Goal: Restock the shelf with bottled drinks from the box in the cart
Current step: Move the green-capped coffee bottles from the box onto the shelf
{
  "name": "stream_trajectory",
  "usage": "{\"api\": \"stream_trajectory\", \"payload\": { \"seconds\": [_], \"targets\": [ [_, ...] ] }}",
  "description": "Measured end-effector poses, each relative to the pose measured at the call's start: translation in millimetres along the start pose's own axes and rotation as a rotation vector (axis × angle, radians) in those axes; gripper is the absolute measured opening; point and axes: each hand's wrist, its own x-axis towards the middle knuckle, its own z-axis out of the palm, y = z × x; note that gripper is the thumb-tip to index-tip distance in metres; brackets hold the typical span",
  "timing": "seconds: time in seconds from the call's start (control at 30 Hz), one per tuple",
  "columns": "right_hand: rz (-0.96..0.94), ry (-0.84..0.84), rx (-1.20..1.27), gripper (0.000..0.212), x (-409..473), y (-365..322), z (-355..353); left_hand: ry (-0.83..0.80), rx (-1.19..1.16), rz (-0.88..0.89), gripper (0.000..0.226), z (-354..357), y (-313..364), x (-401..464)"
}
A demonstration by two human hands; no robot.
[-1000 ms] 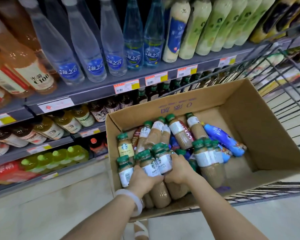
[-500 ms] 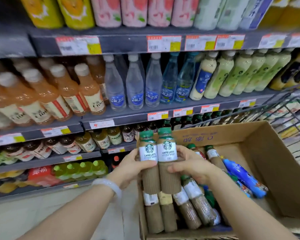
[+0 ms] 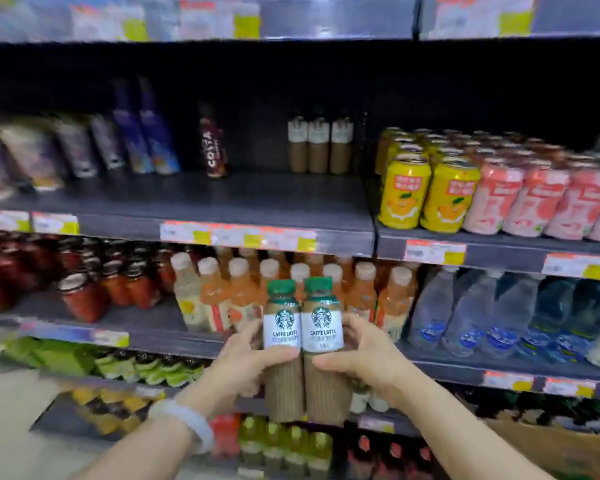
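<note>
Left hand point(image 3: 238, 365) grips left latte bottle point(image 3: 282, 348), fingers point(image 3: 278, 355) curled round body just under label. Right hand point(image 3: 362, 358) grips right latte bottle point(image 3: 323, 348) same way, thumb across front, fingers wrapped behind. Bottles upright, touching side by side, green caps up, held in air between both hands. Shelf point(image 3: 264, 202) with three similar coffee bottles point(image 3: 319, 147) at back sits above and beyond fingers. Box corner point(image 3: 551, 445) low right of right hand. White bangle point(image 3: 191, 424) on left wrist.

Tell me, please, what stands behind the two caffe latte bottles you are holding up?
Behind the caffe latte bottles, orange drink bottles with pale caps stand on the shelf. Their lower labels directly behind are covered.
</note>
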Motion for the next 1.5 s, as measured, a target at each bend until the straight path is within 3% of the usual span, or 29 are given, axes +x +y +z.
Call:
{"api": "stream_trajectory", "payload": {
  "seconds": [0.17, 0.37, 0.5, 0.8, 1.07, 1.27, 1.5],
  "targets": [
    [-0.127, -0.008, -0.041, 0.06, 39.7, -62.6, 77.2, 0.08, 0.008, 0.129, 0.072, -92.1, 43.0, -1.8],
    [-0.232, 0.01, -0.034, 0.059, 65.2, -136.1, 98.3, 0.042, 0.046, 0.264, 0.069, -141.3, 109.2, 19.6],
    [-0.308, 0.076, -0.083, 0.056, 78.3, -173.7, 82.0, 0.011, 0.035, 0.349, 0.057, -138.5, 151.4, 43.1],
    [-0.355, 0.246, -0.117, 0.057, 147.2, -197.0, 24.8, 0.009, 0.113, 0.399, 0.058, -111.0, 204.0, 116.7],
    [-0.384, 0.566, -0.183, 0.068, 237.9, -203.9, -49.2, 0.093, 0.095, 0.393, 0.059, -92.4, 233.9, 191.9],
    [-0.337, 0.8, -0.123, 0.065, 300.6, -186.6, -66.8, 0.053, 0.073, 0.414, 0.052, -77.3, 241.9, 224.9],
    [-0.339, 0.799, -0.154, 0.061, 326.5, -180.9, -81.5, 0.035, 0.106, 0.437, 0.051, -72.3, 254.4, 255.8]
  ]
}}
